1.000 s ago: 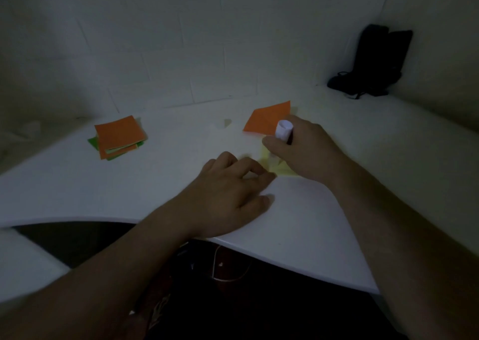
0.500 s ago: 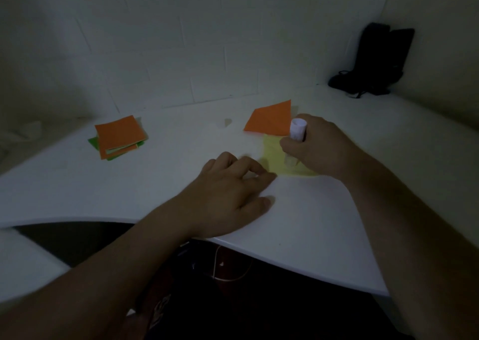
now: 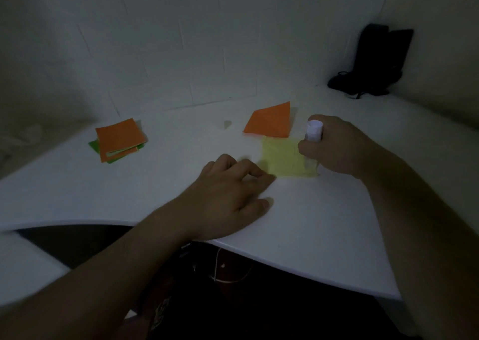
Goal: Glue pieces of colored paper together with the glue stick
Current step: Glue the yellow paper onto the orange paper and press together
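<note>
The white counter [image 3: 337, 236] is carrying everything. The left hand [image 3: 228, 197] is lying near its front edge, fingers bent, fingertips pressing the yellow paper [image 3: 285, 158]. The right hand [image 3: 334, 148] is gripping the glue stick [image 3: 314, 132], standing it on the paper's right edge.

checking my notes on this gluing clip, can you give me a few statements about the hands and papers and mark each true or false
1. The right hand grips the glue stick upright over the right edge of the yellow paper. True.
2. The left hand holds a sheet of green paper in the air. False: it rests on the table with its fingers at the yellow paper's near left corner.
3. A single orange paper lies just behind the yellow paper. True.
4. The paper stack on the left has a yellow sheet on top. False: its top sheet is orange, with green showing below.
</note>
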Tool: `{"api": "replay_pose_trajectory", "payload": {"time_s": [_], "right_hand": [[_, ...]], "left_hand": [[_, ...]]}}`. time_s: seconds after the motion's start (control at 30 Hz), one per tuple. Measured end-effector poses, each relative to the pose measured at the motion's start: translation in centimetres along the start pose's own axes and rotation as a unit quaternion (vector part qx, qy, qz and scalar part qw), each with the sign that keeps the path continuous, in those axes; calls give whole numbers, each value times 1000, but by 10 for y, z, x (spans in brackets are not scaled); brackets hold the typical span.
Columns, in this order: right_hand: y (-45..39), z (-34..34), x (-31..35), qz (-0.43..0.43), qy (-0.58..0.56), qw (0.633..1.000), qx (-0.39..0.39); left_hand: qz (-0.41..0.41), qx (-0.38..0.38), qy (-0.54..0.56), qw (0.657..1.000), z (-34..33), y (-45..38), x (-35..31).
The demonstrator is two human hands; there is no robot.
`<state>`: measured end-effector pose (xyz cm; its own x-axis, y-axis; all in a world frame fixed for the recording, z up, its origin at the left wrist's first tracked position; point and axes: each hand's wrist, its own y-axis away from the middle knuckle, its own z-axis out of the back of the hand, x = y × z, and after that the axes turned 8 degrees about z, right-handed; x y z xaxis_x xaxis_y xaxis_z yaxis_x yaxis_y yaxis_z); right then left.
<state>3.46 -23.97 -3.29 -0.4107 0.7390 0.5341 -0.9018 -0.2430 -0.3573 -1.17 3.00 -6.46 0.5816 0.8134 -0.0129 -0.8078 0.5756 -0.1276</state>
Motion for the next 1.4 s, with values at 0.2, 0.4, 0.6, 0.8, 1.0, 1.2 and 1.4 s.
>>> {"api": "replay_pose_trajectory", "payload": {"time_s": [0.2, 0.4, 0.6, 0.8, 1.0, 1.2, 1.4], "right_hand": [[0, 2, 0, 18, 103, 994, -12], [-5, -9, 17, 49, 62, 990, -113], [-3, -4, 5, 27, -12, 996, -88], [-1, -1, 2, 35, -7, 999, -12], [2, 4, 2, 27, 48, 998, 3], [-4, -5, 14, 27, 35, 994, -102], [-8, -34, 38, 30, -23, 998, -43]], "left_hand": [[-1, -1, -6, 1000, 0, 1, -1], [-9, -1, -13, 1000, -3, -2, 2], [-4, -12, -3, 1000, 0, 1, -1], [-3, -2, -8, 1000, 0, 0, -1], [-1, -15, -4, 1000, 0, 2, -1], [-5, -16, -3, 1000, 1, 2, -2], [-8, -12, -12, 1000, 0, 1, -1]]}}
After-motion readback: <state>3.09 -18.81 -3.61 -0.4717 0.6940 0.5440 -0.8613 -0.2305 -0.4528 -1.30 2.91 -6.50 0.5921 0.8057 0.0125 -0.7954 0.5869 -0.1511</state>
